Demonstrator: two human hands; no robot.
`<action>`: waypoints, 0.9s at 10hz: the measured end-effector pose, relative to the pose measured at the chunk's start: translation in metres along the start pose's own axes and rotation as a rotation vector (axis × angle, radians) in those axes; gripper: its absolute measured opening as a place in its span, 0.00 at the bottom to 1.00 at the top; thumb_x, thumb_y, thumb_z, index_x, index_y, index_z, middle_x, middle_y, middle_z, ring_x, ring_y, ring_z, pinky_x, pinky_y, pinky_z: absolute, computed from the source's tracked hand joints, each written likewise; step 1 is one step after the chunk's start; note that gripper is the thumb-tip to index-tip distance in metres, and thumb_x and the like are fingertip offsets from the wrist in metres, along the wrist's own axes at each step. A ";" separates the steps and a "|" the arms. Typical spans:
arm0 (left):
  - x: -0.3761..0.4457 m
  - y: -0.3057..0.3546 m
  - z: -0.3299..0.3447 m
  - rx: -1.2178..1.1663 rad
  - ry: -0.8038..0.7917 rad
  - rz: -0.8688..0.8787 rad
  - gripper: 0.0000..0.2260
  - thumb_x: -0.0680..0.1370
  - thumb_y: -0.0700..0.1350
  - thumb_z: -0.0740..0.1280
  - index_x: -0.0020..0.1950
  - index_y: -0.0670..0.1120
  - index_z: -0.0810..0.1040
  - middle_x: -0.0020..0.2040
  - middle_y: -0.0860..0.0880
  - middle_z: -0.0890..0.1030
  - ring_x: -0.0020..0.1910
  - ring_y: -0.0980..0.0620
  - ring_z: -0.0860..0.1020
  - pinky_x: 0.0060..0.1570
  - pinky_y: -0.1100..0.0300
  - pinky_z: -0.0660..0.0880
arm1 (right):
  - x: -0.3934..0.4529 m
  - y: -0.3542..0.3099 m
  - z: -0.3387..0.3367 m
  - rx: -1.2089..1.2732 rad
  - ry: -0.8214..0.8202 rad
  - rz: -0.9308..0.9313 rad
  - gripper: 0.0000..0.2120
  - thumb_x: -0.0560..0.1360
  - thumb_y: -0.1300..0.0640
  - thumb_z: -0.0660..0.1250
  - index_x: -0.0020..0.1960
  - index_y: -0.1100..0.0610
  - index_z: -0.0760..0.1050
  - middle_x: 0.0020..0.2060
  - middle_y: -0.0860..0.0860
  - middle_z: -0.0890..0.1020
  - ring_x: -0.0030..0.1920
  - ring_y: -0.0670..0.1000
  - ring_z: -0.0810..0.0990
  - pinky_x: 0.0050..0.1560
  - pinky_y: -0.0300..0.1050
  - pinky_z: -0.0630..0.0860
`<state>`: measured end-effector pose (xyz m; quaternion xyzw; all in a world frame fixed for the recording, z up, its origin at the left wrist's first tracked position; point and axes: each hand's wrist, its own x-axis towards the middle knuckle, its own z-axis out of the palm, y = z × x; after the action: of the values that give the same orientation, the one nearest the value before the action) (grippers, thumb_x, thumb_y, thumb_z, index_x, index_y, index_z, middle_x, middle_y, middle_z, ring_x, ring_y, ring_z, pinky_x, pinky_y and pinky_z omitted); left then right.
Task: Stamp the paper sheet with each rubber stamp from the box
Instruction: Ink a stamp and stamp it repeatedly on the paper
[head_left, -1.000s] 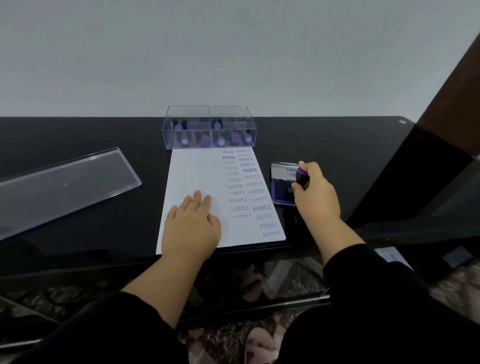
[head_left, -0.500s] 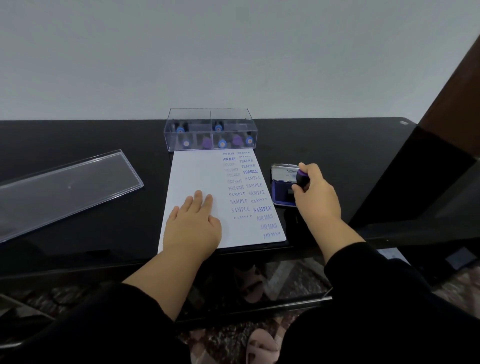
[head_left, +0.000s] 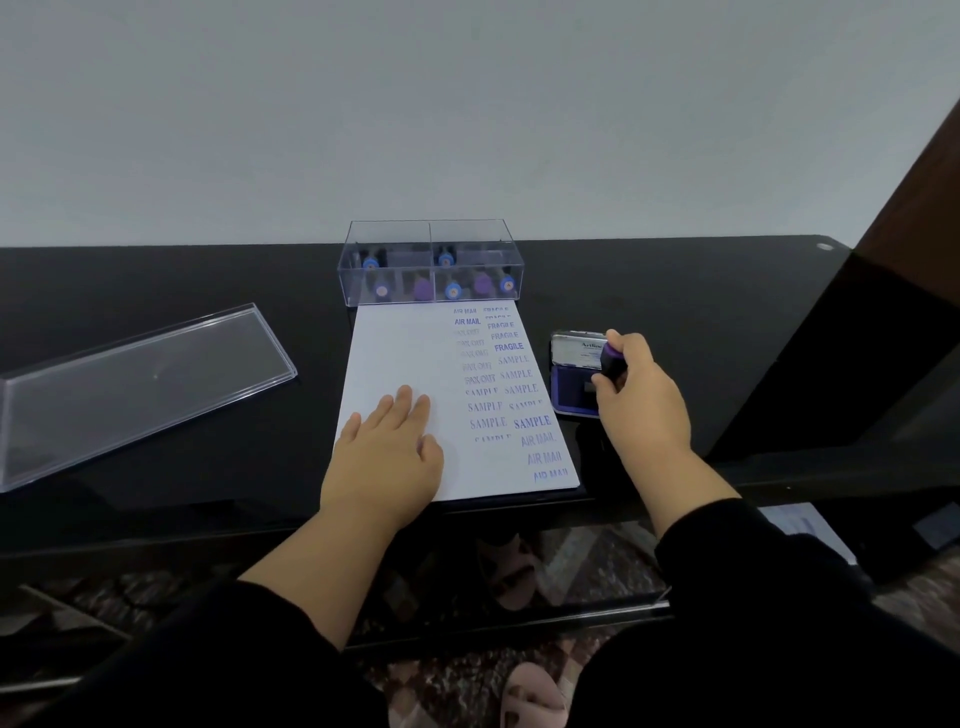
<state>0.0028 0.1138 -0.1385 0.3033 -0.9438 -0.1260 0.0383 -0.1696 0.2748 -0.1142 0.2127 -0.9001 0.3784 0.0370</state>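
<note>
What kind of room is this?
Probably a home desk, though unsure: a glossy black table against a plain wall, slippered feet on patterned flooring, plus a stamp box and ink pad.

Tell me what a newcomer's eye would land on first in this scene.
First, the white paper sheet at the middle of the black table, its right side filled with blue prints like SAMPLE and AIR MAIL, the left hand flat on it. Right of it, the right hand holds a purple stamp over the open ink pad. Behind stands the clear box of stamps.
</note>
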 end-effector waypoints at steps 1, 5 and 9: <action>0.000 0.000 -0.001 -0.010 0.006 -0.002 0.24 0.82 0.48 0.46 0.78 0.51 0.49 0.78 0.53 0.46 0.77 0.55 0.47 0.74 0.55 0.42 | -0.003 0.000 0.000 0.038 0.026 -0.001 0.18 0.77 0.60 0.63 0.65 0.49 0.68 0.56 0.48 0.78 0.53 0.52 0.77 0.45 0.45 0.73; 0.000 0.000 -0.001 -0.028 0.020 -0.003 0.24 0.81 0.48 0.47 0.78 0.51 0.50 0.79 0.53 0.47 0.77 0.55 0.47 0.74 0.54 0.42 | -0.030 -0.029 0.008 0.254 -0.107 -0.071 0.20 0.76 0.57 0.67 0.66 0.46 0.69 0.45 0.40 0.77 0.46 0.42 0.76 0.40 0.29 0.68; -0.001 0.000 -0.003 -0.016 0.039 0.005 0.24 0.82 0.48 0.48 0.78 0.51 0.51 0.79 0.52 0.48 0.77 0.54 0.48 0.74 0.54 0.42 | -0.061 -0.048 0.021 0.144 -0.258 -0.260 0.19 0.75 0.56 0.68 0.65 0.48 0.71 0.44 0.35 0.73 0.39 0.36 0.74 0.45 0.36 0.71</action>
<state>0.0038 0.1133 -0.1357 0.3029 -0.9426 -0.1274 0.0596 -0.0927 0.2521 -0.1105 0.3759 -0.8330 0.4034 -0.0454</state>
